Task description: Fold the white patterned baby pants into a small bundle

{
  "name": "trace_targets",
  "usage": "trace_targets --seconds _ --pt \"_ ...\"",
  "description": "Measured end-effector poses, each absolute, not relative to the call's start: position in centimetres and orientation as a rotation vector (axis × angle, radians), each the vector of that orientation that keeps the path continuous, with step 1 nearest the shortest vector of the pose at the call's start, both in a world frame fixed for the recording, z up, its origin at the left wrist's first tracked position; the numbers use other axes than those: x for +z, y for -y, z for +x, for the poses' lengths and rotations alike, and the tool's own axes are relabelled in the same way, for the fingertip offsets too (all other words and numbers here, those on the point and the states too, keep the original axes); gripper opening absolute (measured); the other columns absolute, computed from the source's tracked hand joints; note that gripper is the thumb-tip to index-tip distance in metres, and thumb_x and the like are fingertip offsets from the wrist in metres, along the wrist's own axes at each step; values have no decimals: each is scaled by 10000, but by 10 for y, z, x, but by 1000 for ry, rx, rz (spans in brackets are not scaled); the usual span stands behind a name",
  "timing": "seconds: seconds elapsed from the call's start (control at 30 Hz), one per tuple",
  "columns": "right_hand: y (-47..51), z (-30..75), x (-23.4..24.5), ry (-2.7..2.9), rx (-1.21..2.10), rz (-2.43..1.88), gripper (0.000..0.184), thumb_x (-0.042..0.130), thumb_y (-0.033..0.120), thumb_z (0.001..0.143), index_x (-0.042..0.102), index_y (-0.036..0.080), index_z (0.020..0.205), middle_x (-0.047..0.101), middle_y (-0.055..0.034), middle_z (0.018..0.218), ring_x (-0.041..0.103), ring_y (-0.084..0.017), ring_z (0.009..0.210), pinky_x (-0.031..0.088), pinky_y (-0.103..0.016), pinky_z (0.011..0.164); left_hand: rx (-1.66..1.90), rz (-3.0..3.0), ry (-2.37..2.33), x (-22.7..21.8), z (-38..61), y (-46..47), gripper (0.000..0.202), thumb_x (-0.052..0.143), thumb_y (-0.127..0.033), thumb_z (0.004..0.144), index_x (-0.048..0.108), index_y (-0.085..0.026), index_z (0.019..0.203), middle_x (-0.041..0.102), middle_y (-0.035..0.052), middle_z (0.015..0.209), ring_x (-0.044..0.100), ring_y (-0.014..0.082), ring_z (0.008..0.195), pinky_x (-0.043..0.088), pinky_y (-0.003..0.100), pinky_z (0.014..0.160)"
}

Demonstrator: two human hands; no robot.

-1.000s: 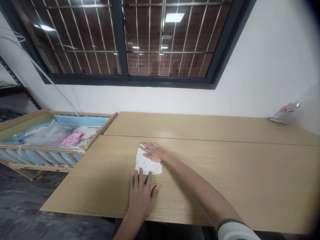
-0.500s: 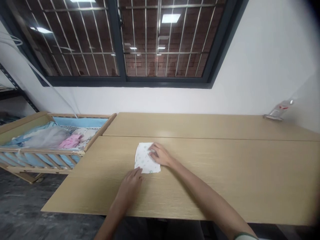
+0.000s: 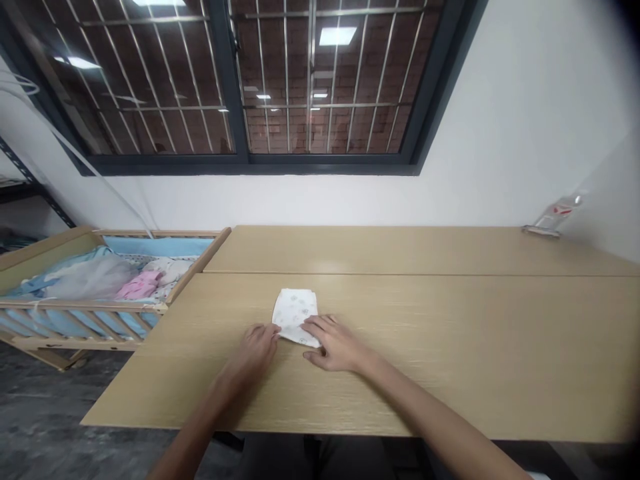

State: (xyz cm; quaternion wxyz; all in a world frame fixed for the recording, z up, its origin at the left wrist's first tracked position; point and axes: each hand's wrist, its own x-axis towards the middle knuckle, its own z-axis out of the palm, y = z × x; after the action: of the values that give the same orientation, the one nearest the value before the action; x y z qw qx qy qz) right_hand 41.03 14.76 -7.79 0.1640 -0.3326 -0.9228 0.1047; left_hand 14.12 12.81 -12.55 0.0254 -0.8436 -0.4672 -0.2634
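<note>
A small white cloth with a faint printed pattern lies on the wooden table in front of me; it looks folded into a rough square. My left hand is closed at the cloth's lower left corner, with the fingertips pinching its edge. At the lower right corner rests my right hand, its fingers lying on the cloth and its thumb apart, over the table. The right fingers cover part of the cloth's right edge.
The light wooden table runs wide to the right. A wooden crib with blue lining, a pink cloth and other bedding adjoins it on the left. A tilted clear bottle is at the back right. Behind is a barred window.
My right hand has moved from the cloth's upper right down to its lower right corner. The left hand has shifted slightly up and left, and its fingers have closed on the near left corner.
</note>
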Motion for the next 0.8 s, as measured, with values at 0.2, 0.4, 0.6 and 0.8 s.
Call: trace_targets --seconds 0.2,0.4,0.6,0.8 --pt "-166 412 -84 2367 452 -1136 270 497 233 973 665 201 1181 745 -105 1068 674 -259 990 485 -372 889 -912 -2813 1789 -101 134 -142 327 471 -481 1010 672 -240 1104 739 42 1055 645 240 1023 482 373 951" --pt "-200 406 -88 2071 587 -1365 233 501 388 998 620 192 1041 713 -81 957 649 -217 841 468 -292 742 -933 -2768 2018 -103 141 -182 474 363 -576 1012 622 -188 926 692 23 823 635 190 755 457 266 672" --pt "-227 394 -106 1836 612 -1492 246 488 286 961 537 147 1157 660 -125 1063 630 -224 935 497 -327 838 -775 -2483 2197 -102 165 -218 380 298 -482 1054 571 -223 1108 715 62 873 673 233 796 438 295 694" --pt "-232 389 -125 1781 517 -1511 517 466 223 937 374 104 1431 492 -211 1302 618 -262 1128 496 -391 1001 -561 -2290 2278 -107 186 -221 319 378 -416 1045 602 -199 1118 740 141 919 715 310 905 479 405 859"
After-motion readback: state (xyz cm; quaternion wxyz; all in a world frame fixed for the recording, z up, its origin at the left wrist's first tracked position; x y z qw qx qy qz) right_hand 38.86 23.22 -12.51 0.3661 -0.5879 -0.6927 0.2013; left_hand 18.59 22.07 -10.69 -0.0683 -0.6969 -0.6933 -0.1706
